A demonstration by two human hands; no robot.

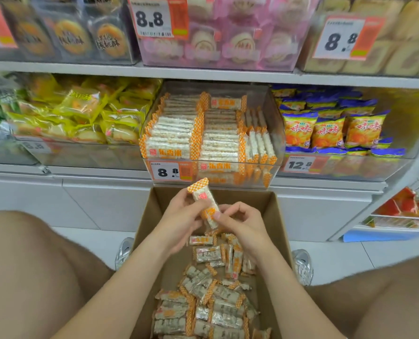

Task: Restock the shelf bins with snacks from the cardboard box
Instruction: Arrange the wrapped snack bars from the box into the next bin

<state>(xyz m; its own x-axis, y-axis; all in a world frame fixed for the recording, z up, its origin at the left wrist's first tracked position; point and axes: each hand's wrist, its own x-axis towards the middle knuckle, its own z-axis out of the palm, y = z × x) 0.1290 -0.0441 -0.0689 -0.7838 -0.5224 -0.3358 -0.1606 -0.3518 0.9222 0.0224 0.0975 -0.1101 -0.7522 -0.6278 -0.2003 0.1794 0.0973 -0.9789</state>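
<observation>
An open cardboard box [152,216] stands on the floor between my knees, with several orange-and-white rice snack bars [211,297] loose in its bottom. Above the box, my left hand [179,221] and my right hand [242,223] both hold one snack bar [204,200], tilted with its checked end up. Straight ahead on the lower shelf sits a clear bin [272,133] packed with neat rows of the same bars, a price tag 8.8 [169,171] on its front.
Left of that bin is a bin of yellow-wrapped cakes [81,113]; right of it a bin of blue-orange chip bags [330,126]. The upper shelf [203,73] carries more clear bins. A wire basket [409,211] stands at the right. My shoes [301,265] flank the box.
</observation>
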